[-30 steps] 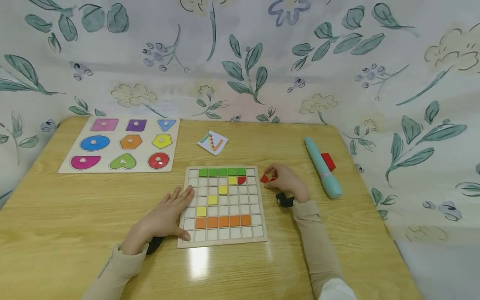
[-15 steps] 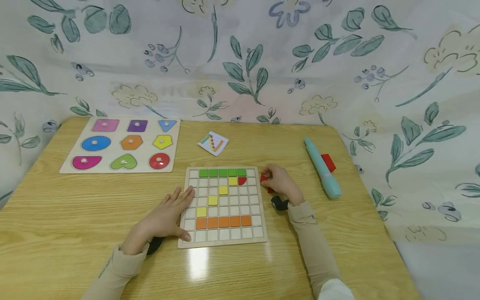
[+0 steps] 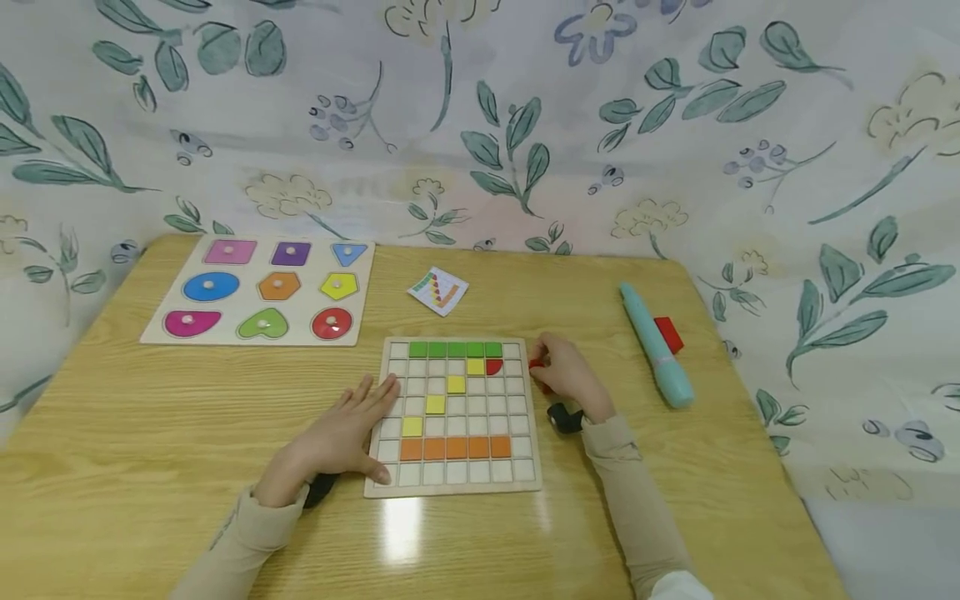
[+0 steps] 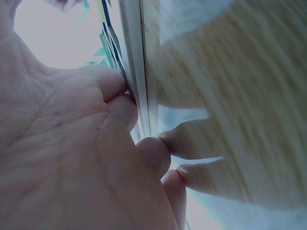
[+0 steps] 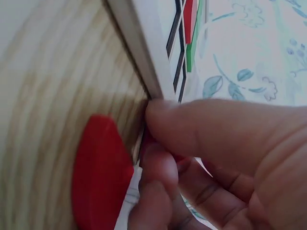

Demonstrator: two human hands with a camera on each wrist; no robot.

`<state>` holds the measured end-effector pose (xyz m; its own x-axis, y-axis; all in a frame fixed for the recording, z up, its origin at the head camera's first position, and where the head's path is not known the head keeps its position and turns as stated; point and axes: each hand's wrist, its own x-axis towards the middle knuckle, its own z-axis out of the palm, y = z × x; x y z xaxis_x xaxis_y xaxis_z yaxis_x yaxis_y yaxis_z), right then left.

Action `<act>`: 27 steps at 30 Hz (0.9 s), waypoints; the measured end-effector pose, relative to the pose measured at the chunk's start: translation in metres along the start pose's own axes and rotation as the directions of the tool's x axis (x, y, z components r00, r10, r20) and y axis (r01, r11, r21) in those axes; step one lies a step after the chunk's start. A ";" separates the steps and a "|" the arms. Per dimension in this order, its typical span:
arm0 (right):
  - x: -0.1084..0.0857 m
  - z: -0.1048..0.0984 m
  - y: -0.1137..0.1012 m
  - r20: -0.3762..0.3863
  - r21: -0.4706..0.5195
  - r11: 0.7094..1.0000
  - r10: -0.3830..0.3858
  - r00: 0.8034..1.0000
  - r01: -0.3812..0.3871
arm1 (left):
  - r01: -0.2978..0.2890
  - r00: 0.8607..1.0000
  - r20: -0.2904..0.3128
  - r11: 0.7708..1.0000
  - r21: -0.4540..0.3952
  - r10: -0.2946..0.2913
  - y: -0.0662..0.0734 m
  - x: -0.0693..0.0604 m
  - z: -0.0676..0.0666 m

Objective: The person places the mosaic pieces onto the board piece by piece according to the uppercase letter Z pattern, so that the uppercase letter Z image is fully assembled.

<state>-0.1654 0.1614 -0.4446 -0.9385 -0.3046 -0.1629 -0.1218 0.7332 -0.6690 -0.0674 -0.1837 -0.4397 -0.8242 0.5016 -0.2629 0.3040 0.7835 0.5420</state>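
A wooden grid board (image 3: 457, 472) lies on the table with green (image 3: 457, 350), yellow (image 3: 435, 404) and orange (image 3: 456, 448) square tiles in its cells. One red quarter-round tile (image 3: 493, 367) sits beside the top yellow square. My left hand (image 3: 337, 437) rests on the board's left edge, fingers spread. Just off the board's upper right edge, my right hand (image 3: 566, 372) pinches a small red tile (image 3: 535, 364) between thumb and fingers, which mostly cover it. Another red tile (image 5: 100, 175) lies on the table by those fingers in the right wrist view.
A puzzle board (image 3: 247, 292) with knobbed coloured shapes lies at the back left. Behind the grid is a small pattern card (image 3: 438, 291). A turquoise pen-shaped object (image 3: 657, 346) and a red block (image 3: 669, 334) lie at the right. A floral cloth (image 3: 420, 125) hangs behind the table.
The right hand's fingers have closed in over the red tiles beside the board, so less red shows. The left hand stays on the board. The head view has shifted slightly.
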 end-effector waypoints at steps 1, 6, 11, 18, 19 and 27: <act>-0.001 0.001 -0.001 0.000 0.010 1.000 -0.012 1.000 0.012 | 0.001 1.000 -0.002 1.000 0.002 -0.001 0.000 -0.001 0.000; -0.002 0.000 -0.003 -0.038 -0.017 0.999 -0.050 0.998 0.050 | 0.018 1.000 0.001 1.000 -0.004 -0.018 0.001 -0.001 0.001; -0.004 -0.001 -0.008 -0.088 0.008 0.999 -0.042 0.995 0.043 | 0.028 1.000 0.005 1.000 -0.004 -0.028 0.002 -0.001 0.001; -0.010 0.008 -0.020 -0.019 0.241 0.970 0.034 0.999 -0.028 | 0.012 1.000 0.019 1.000 -0.003 -0.011 0.004 0.004 0.003; -0.009 0.012 -0.021 0.014 0.289 0.957 0.035 0.999 -0.038 | 0.008 1.000 0.019 1.000 -0.007 -0.008 0.004 0.005 0.003; -0.001 0.037 -0.033 0.120 0.453 0.889 0.022 0.992 -0.074 | 0.021 1.000 0.006 1.000 -0.010 -0.021 0.001 0.002 0.002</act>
<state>-0.1489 0.1150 -0.4494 -0.8952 -0.3595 -0.2635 0.1079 0.3988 -0.9106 -0.0675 -0.1813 -0.4416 -0.8275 0.4872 -0.2791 0.2818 0.7904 0.5440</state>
